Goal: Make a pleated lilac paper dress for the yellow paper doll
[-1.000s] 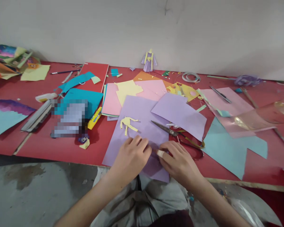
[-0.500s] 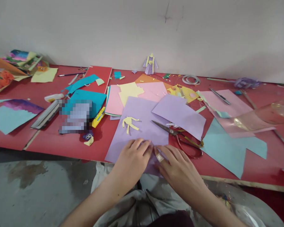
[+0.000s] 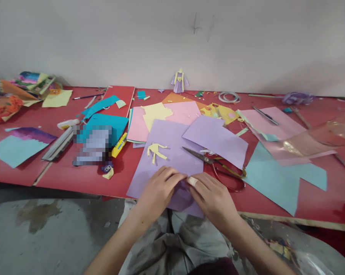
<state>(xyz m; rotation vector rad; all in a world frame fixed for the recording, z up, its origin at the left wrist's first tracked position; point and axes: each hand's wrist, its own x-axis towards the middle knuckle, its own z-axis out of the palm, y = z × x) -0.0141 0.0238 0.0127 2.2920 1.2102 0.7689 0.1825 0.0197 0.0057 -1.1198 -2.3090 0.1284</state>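
Observation:
My left hand (image 3: 159, 187) and my right hand (image 3: 214, 194) meet over the front of a large purple sheet (image 3: 172, 133). Both are closed, thumbs and fingertips pinched on purple paper; my fingers mostly hide the pinched part. White tape wraps one finger of my right hand. Just beyond my left hand, a pale yellow paper figure cut-out (image 3: 157, 151), without a head, lies on the sheet. To the right, scissors (image 3: 202, 157) rest with blades slightly apart, their handles near my right hand. Another purple paper piece (image 3: 218, 137) lies behind the scissors.
A paper doll in a purple dress (image 3: 179, 81) leans on the wall. Leftward lie a yellow box (image 3: 119, 145), a ruler (image 3: 59, 144) and teal paper (image 3: 117, 120). On the right are light blue paper (image 3: 272, 179), a pen (image 3: 266, 115) and a clear plastic roll (image 3: 318, 137).
My fingertips have drawn closer together, and my right fingers have curled in more. The view has shifted slightly; the scissors and the yellow cut-out stay in place on the table.

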